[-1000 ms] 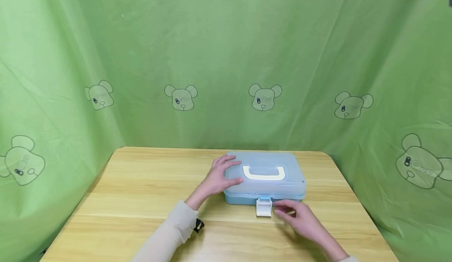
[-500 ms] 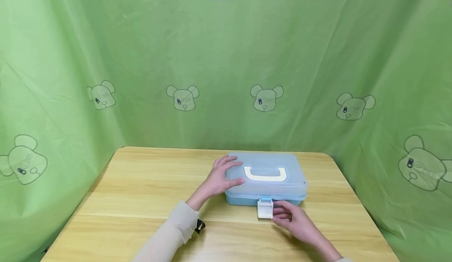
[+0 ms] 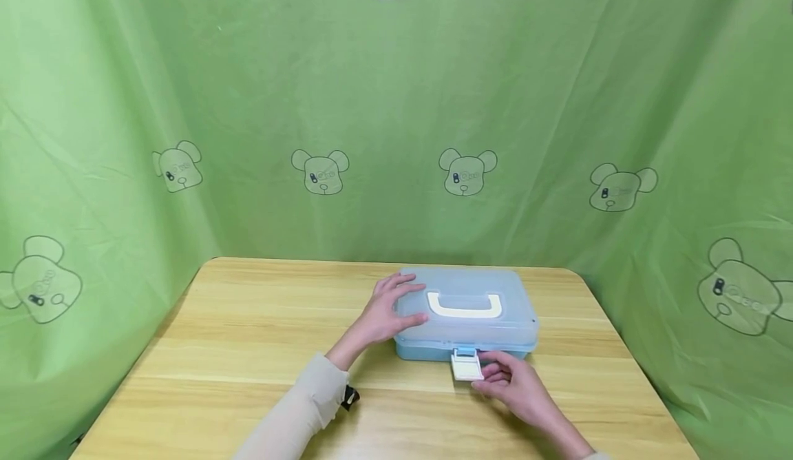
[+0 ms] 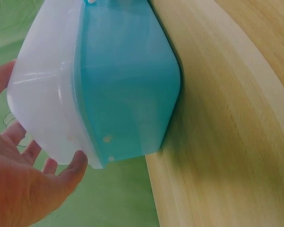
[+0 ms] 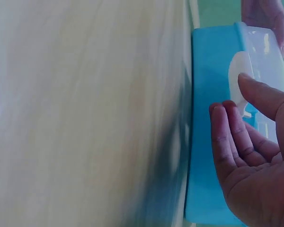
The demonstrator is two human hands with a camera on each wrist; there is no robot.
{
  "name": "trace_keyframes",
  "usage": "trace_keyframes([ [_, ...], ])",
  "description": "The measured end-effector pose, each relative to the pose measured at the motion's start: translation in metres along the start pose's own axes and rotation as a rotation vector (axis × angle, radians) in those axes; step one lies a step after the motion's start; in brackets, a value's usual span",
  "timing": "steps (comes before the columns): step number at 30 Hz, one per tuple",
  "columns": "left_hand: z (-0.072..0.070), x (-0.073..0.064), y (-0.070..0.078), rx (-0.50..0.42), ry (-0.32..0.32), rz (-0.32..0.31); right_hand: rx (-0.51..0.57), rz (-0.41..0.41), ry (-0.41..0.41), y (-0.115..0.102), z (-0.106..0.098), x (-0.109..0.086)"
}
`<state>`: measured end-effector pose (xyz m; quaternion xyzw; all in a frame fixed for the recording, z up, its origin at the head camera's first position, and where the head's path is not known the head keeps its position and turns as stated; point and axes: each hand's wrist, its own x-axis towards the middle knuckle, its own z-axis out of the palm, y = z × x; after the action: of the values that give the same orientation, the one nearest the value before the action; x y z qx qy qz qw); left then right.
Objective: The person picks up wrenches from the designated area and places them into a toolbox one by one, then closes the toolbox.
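Observation:
A light blue plastic storage box [image 3: 405, 350] with a frosted, closed lid [image 3: 467, 281] and a white carry handle [image 3: 464, 312] stands on the table. My left hand [image 3: 381, 314] rests on the left end of the lid, fingers spread over its top; the thumb lies along its front in the left wrist view. At the box's front, my right hand [image 3: 520, 390] pinches the right side of the white latch [image 3: 467, 367], which tilts outward from its hinge. In the right wrist view, thumb and bent fingertips meet the latch's edge, and part of it is hidden.
The light wooden table [image 3: 260, 336] extends to the left and front of the box. A green curtain [image 3: 372, 219] printed with bear heads hangs behind the table and along both sides.
My right hand has moved slightly left onto the latch, and the latch has swung up and outward from hanging down. The left hand stays on the lid.

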<state>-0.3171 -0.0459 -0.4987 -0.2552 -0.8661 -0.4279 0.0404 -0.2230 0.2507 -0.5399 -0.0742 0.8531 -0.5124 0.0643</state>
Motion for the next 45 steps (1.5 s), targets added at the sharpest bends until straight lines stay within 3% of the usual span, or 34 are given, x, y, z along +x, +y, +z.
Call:
trace_keyframes([
  [8,-0.001,-0.001,0.002,-0.003,0.011,0.014,0.120,0.074,0.079,-0.012,0.000,0.000],
  [11,-0.001,-0.001,0.003,-0.012,0.016,0.016,0.101,0.073,0.112,-0.016,0.002,0.000],
  [23,0.000,0.000,0.001,-0.019,0.010,0.010,-0.249,-0.045,0.238,-0.029,0.004,0.003],
  [34,0.002,-0.002,0.000,-0.022,0.017,0.021,-0.409,-0.084,0.290,-0.032,0.005,0.004],
  [39,0.002,-0.002,-0.001,-0.017,0.019,0.024,-0.527,-0.171,0.368,-0.032,0.005,0.006],
  [45,0.003,-0.001,-0.002,-0.023,0.026,0.027,-0.674,-0.405,0.518,-0.029,0.005,0.010],
])
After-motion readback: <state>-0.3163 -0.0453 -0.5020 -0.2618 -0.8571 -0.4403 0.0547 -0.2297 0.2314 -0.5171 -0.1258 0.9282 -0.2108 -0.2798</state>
